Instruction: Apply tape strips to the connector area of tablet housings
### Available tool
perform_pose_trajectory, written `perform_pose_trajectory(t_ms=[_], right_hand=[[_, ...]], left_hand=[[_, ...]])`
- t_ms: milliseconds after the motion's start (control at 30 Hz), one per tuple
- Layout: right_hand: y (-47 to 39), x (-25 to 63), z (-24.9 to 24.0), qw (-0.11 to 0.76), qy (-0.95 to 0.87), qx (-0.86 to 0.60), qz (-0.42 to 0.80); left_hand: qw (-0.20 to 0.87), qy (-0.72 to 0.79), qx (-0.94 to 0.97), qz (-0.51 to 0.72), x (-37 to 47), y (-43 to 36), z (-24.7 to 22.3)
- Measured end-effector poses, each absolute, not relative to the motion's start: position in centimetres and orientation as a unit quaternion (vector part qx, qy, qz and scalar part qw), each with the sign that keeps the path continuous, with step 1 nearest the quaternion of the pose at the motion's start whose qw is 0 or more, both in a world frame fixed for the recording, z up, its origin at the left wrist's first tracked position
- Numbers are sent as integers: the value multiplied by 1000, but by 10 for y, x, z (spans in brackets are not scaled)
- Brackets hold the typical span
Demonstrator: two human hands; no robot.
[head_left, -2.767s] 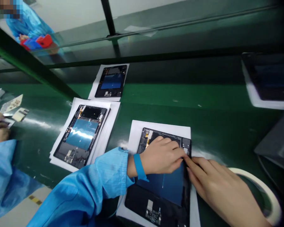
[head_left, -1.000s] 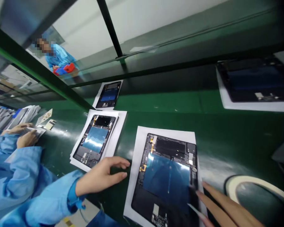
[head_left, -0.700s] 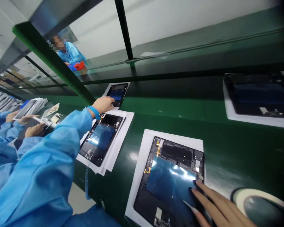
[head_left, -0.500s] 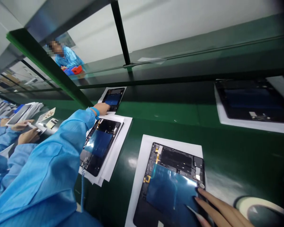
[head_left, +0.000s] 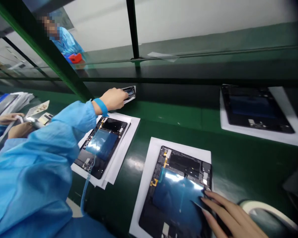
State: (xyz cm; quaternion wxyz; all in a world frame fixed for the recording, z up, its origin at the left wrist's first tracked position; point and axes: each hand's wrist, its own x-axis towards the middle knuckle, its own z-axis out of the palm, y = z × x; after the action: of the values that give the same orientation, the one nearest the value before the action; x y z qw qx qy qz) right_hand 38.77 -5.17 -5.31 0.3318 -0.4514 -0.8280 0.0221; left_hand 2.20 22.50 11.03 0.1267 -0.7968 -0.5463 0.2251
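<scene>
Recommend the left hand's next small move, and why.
I'd likely raise the left hand slightly before drawing it back: its fingers are at the far tablet, while the blue sleeve and coiled cord overlap the middle tablet in view, so either might drag on it. Actual contact there isn't clear.

Near tablet (head_left: 176, 198) partly out of view

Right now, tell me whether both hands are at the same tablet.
No, the left hand is at the far left tablet, while the right hand is at the nearest tablet.
</scene>
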Motion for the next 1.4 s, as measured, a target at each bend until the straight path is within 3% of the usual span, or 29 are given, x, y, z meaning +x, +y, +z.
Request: perform_pose_trajectory(t_ms=[233,367,467,600,733,967,1133,1400], right_hand=[[-60,389,-36,319,-764,-541,150],[-61,398,-38,439,-626,-578,285],[-61,402,-41,493,-572,-582,303],[-67,404,-43,428,-626,-606,239],[-69,401,-32,373,-699,-598,123],[-2,354,-3,296,-808,-506,-51],[43,319,-11,229,-831,-495,-106],[46,320,-18,201,-850,-475,-112]], left_hand=[[152,-267,-951,27,124,18,146],[65,-179,-980,-49,145,-69,101],[8,-163,-984,-74,158,-94,50],[-61,-120,-987,-91,164,-96,19],[-123,-148,-980,-57,144,-68,35],[-20,-322,-946,-20,128,22,33],[-15,-355,-934,-30,128,44,6],[-28,-358,-931,-70,128,42,-5]])
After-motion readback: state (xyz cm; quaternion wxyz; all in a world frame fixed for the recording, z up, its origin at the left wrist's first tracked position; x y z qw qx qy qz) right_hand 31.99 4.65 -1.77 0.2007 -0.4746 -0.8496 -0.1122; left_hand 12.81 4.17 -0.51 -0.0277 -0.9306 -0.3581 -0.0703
